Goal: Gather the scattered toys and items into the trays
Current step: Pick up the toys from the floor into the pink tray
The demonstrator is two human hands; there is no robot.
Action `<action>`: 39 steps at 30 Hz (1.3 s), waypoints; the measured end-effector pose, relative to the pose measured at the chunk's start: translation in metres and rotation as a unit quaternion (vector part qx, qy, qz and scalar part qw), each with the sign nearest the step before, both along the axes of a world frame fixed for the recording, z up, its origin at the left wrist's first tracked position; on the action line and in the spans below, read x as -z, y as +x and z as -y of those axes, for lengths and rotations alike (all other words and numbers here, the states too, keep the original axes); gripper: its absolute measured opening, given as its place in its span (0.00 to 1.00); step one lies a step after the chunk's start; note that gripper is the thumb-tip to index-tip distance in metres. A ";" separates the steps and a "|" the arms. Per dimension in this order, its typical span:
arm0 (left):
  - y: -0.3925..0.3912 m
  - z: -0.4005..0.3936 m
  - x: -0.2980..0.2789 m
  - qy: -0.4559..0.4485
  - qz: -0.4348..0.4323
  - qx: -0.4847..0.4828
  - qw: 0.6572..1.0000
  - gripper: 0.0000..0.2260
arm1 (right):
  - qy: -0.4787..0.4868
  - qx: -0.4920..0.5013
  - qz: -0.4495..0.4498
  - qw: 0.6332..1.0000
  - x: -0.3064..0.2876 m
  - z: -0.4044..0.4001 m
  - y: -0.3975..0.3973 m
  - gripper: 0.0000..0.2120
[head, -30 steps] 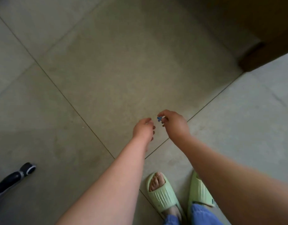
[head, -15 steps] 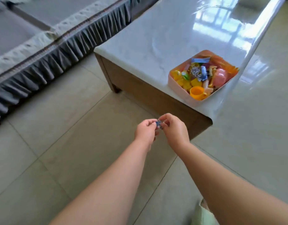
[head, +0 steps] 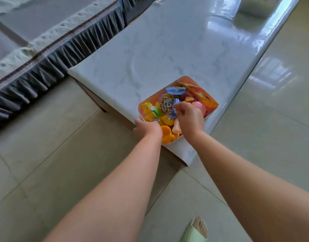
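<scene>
glossy marble-look table; plastic toys; glossy floor tiles.

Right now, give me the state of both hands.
Left hand: grips the near corner of the tray.
Right hand: over the toys, fingers curled; whether it holds anything cannot be told.

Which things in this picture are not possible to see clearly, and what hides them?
Head view only:
- Near edge of the tray: covered by the left hand.
- Right hand: its fingertips curl down among the toys; whether they pinch anything cannot be told.
- Toys under the top layer: buried.
- Slipper: cut by the bottom edge.
- Table: far end cut by the top edge.
</scene>
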State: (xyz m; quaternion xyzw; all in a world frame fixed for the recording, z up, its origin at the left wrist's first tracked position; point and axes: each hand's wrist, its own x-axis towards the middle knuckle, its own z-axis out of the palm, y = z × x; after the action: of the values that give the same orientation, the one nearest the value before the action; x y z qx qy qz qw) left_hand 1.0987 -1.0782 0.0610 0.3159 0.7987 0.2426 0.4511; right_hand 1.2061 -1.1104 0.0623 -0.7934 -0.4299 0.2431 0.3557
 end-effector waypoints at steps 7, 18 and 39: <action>0.020 -0.009 0.024 -0.090 -0.034 -0.070 0.993 0.18 | -0.132 0.046 0.035 0.990 0.029 -0.003 0.046 0.03; 0.081 -0.096 0.044 -0.043 -0.166 0.084 0.982 0.10 | -0.134 0.032 0.029 0.990 0.042 -0.094 0.126 0.06; 0.402 -0.298 0.061 -0.022 -0.019 0.096 0.995 0.06 | -0.064 0.059 0.091 0.992 0.051 -0.305 0.442 0.06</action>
State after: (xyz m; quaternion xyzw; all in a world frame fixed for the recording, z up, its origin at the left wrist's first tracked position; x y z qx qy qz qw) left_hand 1.5008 -0.7805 0.0000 0.3858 0.7783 0.1742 0.4638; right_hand 1.6486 -0.8058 0.0112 -0.8575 -0.3963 0.1755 0.2772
